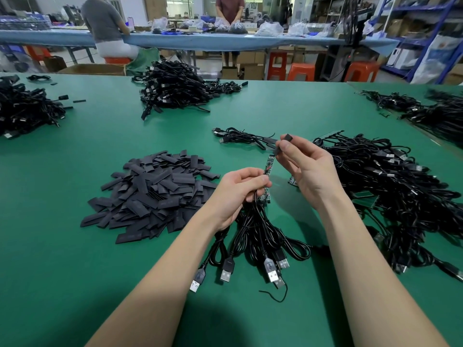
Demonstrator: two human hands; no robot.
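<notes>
Sleeve pile (155,191) left of cable bundle (258,231), cable heap (390,186) right, seemingly cable stack (172,86) behind.

A green bench (75,246) carries a heap of flat black sleeve pieces (150,194) left of centre. Black cable piles lie at the far left (25,111), far centre (175,88) and right (400,196). Beyond, a blue-covered bench (225,42) holds clear bags (269,28), orange stools (300,71) stand near it, and a seated person (102,21) faces it.

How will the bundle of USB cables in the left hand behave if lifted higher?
Probably floppy: the USB cables droop in loose loops below the left hand. Likely light, since one hand holds them all. The plugs may swing.
</notes>
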